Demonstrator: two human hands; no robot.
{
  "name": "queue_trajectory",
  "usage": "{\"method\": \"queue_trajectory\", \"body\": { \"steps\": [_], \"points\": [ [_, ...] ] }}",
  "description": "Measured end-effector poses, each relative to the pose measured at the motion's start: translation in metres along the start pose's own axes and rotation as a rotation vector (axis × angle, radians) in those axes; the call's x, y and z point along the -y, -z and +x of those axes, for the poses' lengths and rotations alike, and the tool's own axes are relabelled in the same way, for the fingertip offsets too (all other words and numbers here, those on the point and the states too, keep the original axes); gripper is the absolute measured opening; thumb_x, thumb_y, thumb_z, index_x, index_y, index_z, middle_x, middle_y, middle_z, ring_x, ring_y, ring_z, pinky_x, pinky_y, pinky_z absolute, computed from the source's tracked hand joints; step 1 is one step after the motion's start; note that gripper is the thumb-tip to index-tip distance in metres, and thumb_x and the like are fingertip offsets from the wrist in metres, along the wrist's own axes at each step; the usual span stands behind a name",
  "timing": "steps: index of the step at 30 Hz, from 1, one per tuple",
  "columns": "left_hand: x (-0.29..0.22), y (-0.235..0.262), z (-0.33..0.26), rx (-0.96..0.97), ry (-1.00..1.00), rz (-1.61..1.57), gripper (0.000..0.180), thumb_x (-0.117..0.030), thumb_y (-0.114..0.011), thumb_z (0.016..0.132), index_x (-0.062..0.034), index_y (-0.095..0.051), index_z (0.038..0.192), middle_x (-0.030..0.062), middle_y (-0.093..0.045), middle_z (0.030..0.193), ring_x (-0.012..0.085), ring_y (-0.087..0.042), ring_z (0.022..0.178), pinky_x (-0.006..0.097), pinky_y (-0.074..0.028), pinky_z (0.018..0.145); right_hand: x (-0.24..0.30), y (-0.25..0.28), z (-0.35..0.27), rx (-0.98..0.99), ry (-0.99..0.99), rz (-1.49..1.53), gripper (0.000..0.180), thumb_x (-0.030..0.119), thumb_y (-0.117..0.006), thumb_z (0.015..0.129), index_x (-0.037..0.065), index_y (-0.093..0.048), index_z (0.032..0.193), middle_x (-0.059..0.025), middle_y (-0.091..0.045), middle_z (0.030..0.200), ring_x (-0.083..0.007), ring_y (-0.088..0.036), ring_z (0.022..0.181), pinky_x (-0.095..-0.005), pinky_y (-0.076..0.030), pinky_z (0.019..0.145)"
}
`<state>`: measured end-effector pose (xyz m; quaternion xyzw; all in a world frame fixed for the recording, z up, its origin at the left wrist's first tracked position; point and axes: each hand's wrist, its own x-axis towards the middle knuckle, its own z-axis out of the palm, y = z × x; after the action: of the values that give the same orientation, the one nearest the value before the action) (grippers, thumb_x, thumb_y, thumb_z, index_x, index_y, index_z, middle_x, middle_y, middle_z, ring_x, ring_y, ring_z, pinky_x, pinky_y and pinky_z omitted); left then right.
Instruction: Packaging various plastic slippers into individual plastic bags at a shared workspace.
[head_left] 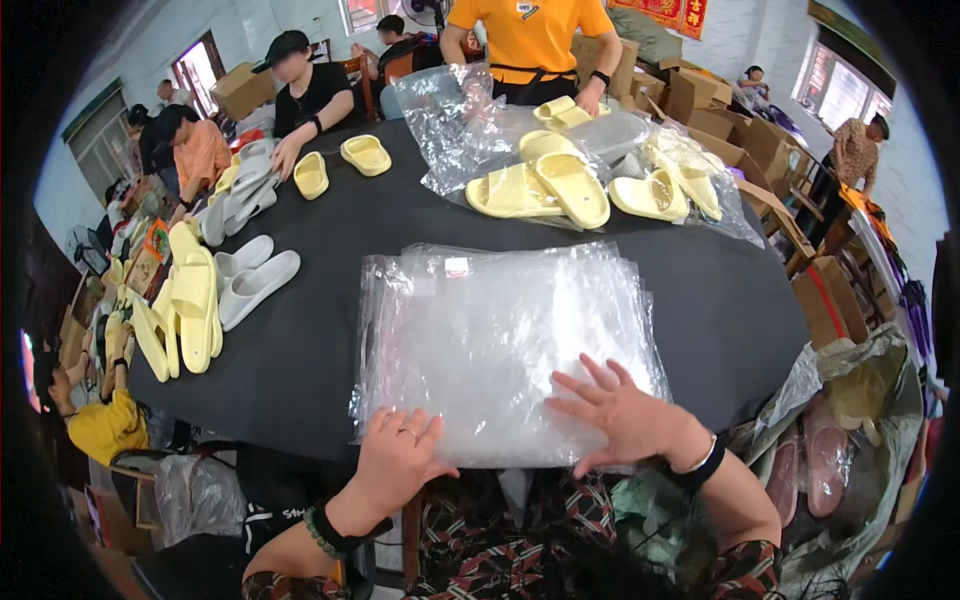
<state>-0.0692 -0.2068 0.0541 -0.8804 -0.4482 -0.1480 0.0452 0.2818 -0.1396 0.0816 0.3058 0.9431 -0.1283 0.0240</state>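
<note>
Watching from my station through the head view, I have the left hand (400,455) palm down at the near left corner of a stack of clear plastic bags (500,340); its fingers (430,437) are slightly bent, fairly close together and pointing away from the wearer, while the thumb juts right along the near edge; that forearm slants in from the lower left, a green beaded bracelet (325,530) at the wrist; the right hand (635,420) is over the near right part of the stack, its fingers spread wide and angled left and away, its thumb pointing back toward the near edge; this forearm rises from the lower right and bends leftward, a black band (708,462) round the wrist; whether either hand grips a bag or only presses, I cannot tell; the stack lies flat on the black table (720,300), right in front of the wearer, its layers out of line at the edges; I see yellow slippers (195,290) and grey slippers (260,290) beyond it to the left.
</note>
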Motion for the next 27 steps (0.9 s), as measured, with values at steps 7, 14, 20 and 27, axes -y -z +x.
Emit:
{"method": "queue_trajectory", "body": {
  "steps": [7,14,20,27],
  "points": [
    [0.001,0.016,0.018,0.162,0.031,-0.088,0.075,-0.052,-0.083,0.063,-0.0025,-0.066,0.116,0.0148,-0.064,0.11,0.0338,-0.061,0.102,0.043,-0.046,0.094,0.021,-0.009,-0.017,-0.021,-0.15,-0.117,0.088,0.048,-0.074,0.082,0.015,-0.035,0.153,-0.0235,-0.028,0.157,-0.0537,-0.027,0.142,-0.0674,-0.029,0.111],
    [0.023,0.067,0.154,0.346,-0.025,-0.292,0.064,-0.051,-0.082,0.072,-0.0018,-0.07,0.111,0.0199,-0.07,0.103,0.0387,-0.067,0.099,0.043,-0.053,0.087,0.016,-0.022,-0.024,-0.039,-0.144,-0.154,0.081,0.031,-0.073,0.081,0.011,-0.038,0.151,-0.024,-0.032,0.155,-0.0537,-0.036,0.136,-0.0666,-0.04,0.101],
    [0.047,-0.023,0.316,0.384,0.127,-0.074,0.076,-0.067,-0.057,0.089,0.0055,-0.067,0.111,0.0249,-0.069,0.105,0.0406,-0.066,0.1,0.045,-0.05,0.091,0.023,-0.026,-0.018,-0.006,-0.173,-0.157,0.088,0.037,-0.074,0.08,0.014,-0.033,0.154,-0.0224,-0.028,0.157,-0.0536,-0.033,0.139,-0.0693,-0.037,0.102],
    [0.025,-0.108,0.377,0.575,0.121,-0.433,0.081,-0.066,-0.03,0.101,0.005,-0.065,0.118,0.0284,-0.066,0.116,0.0446,-0.062,0.109,0.046,-0.045,0.099,0.022,-0.032,-0.022,-0.099,-0.199,-0.085,0.107,0.051,-0.081,0.072,0.021,-0.025,0.157,-0.0185,-0.019,0.162,-0.0509,-0.02,0.146,-0.0728,-0.027,0.108]
  ]
}}
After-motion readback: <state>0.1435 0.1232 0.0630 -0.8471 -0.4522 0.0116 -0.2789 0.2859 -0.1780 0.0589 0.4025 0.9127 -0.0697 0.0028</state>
